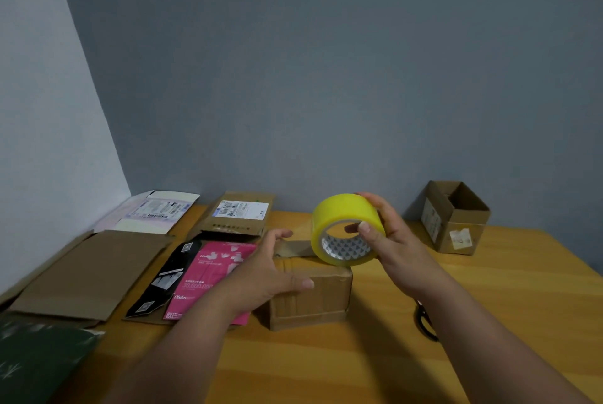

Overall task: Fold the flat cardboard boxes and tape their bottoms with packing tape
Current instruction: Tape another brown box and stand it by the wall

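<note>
Head view, single camera: sitting at the wearer's head height, looking forward and slightly down across a wooden table point(489, 322) toward a grey wall point(326, 61) (wide-angle, the room corner bending at the left edge). Both forearms are entering from the bottom edge, the left hand point(270, 273) and right hand point(388, 240) lying close below the lens. No second view sharing the scene.

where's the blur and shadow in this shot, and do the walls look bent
Head view: soft throughout, label print unreadable; the left hand on the folded box looks slightly smeared. The right hand and tape roll shade the table beneath. Wide-angle lens tilts the wall corner; no glare.
</note>
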